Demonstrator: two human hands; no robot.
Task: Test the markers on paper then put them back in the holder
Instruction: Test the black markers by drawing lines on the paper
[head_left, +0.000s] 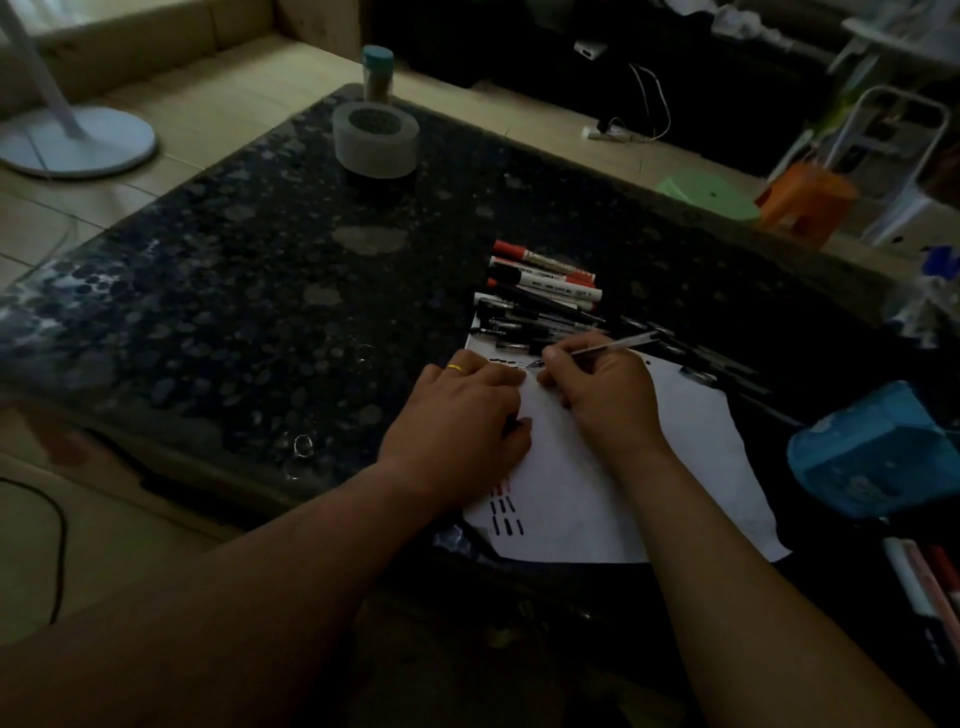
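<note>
Right hand: the right hand (597, 395) lies on the upper part of the paper (649, 478), with the fingers curled.
Grip of right hand: clamped on a thin pen (618, 345); the thumb and the first fingers pinch it near the tip.
Pen: tilted low, its tip touches the paper beside a short row of dark dashes (504, 362), and its back end points to the right and away.
Left hand: the left hand (457, 410) rests palm down on the left edge of the paper, just beside the right hand; one finger carries a yellow ring (454, 368).
Grip of left hand: apart, the fingers lie nearly straight and press on the sheet; they hold nothing.
Paper: white sheet on the near right part of the dark speckled counter (260, 291); more test strokes (506, 514), red and black, are near its lower left corner.
Markers: a heap of markers and pens (545, 280) lies side by side at the far edge of the paper, partly on it; some have red caps, some black.
Holder: the grey round holder (375, 140) stands at the far side of the counter, well apart from the hands; what is inside I cannot tell.
Other things: a blue object (878, 452) is at the right of the paper, too dark to name.
</note>
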